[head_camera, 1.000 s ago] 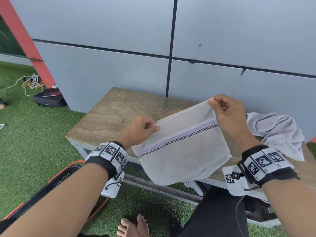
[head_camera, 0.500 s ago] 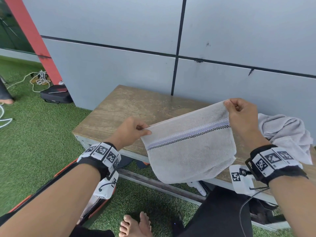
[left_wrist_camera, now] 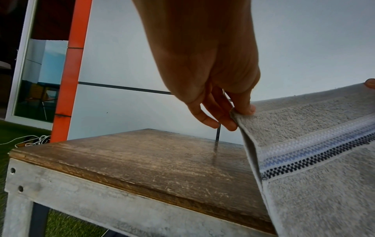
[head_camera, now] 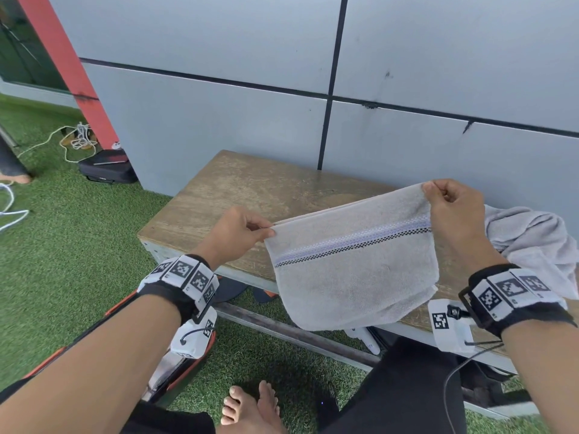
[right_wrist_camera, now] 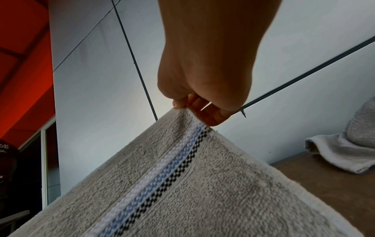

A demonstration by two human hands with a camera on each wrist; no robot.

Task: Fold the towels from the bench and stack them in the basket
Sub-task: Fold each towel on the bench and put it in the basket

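Left hand (head_camera: 233,234) raised over the near edge of the table (head_camera: 219,195), wrist cocked, thumb and forefinger pinching the top left corner of the grey towel (head_camera: 354,267); grip narrow, remaining fingers (left_wrist_camera: 211,119) hanging loosely curled behind the cloth. Right hand (head_camera: 451,208) held higher and farther out, knuckles up, pinching the opposite top corner in the same narrow grip. Towel stretched taut between the two grips, top edge slanting up toward the right one, doubled over with the fold at the bottom, white, blue and black checked band running just below both grips. Lower part hanging free in front of the table's near edge, clear of the top. Just beyond the right grip, a second towel (head_camera: 532,242) lying crumpled on the table. Below the left wrist, on the grass, an orange-rimmed basket (head_camera: 175,377), mostly hidden by the forearm; contents cannot be told.
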